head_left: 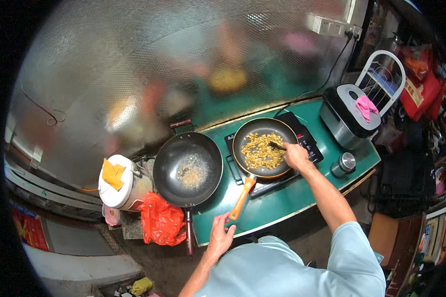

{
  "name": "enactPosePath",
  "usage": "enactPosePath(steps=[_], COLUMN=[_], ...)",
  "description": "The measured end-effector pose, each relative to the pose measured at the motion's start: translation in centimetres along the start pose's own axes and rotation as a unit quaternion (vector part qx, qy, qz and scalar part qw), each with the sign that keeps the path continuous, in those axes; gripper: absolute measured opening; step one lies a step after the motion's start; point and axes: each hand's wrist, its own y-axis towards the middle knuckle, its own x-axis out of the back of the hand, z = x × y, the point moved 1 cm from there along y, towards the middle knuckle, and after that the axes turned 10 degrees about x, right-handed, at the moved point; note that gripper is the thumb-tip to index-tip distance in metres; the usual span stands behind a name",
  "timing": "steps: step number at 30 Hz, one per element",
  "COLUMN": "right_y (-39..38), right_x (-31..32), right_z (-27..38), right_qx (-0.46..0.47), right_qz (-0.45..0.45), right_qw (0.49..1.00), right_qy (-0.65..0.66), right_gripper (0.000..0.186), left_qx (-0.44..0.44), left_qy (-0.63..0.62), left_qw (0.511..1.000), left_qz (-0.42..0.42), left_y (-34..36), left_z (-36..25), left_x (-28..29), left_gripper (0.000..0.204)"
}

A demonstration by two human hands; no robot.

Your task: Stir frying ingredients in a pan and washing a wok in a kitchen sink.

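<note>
A frying pan [240, 144] with an orange handle [243, 198] sits on a black cooktop [307, 141]. Small golden-brown pieces of food [259, 157] are spread over the pan's dark inside. My right hand [297, 157] is closed round a black utensil [277, 146], whose tip is among the pieces. Most of the utensil is covered by the hand, so its kind cannot be made out. Beside the handle's free end is my left hand [221, 234], thumb and fingers apart, not wrapped round the handle. Whether its fingertips touch the handle is unclear.
Left of the pan stands a dark wok [166, 171] with pale residue inside. A red plastic bag [162, 221] and a white-lidded bucket [117, 195] are farther left. On the green table [287, 198], a metal jar [343, 165] and a rice cooker [343, 127] stand at right.
</note>
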Motion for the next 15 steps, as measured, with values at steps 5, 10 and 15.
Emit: enactPosePath(steps=[5, 10, 15], right_y=[-1.3, -2.9, -2.8], right_x=[1.1, 1.4, 1.2], right_z=[1.0, 1.4, -0.3], right_qx=[0.060, 0.094, 0.082], right_qz=[-0.091, -0.117, -0.167], right_qw=[0.994, 0.988, 0.979], right_qy=[0.019, 0.047, 0.084], right_gripper=[0.030, 0.030, 0.029], left_qx=[-0.004, 0.007, 0.012], left_qy=[0.002, -0.003, -0.025], left_qw=[1.000, 1.000, 0.999], left_qz=[0.000, 0.011, 0.016], left_y=[0.0, 0.1, 0.1], left_z=[0.4, 0.3, 0.5], left_x=[0.1, 0.2, 0.0], left_gripper=[0.049, 0.049, 0.048])
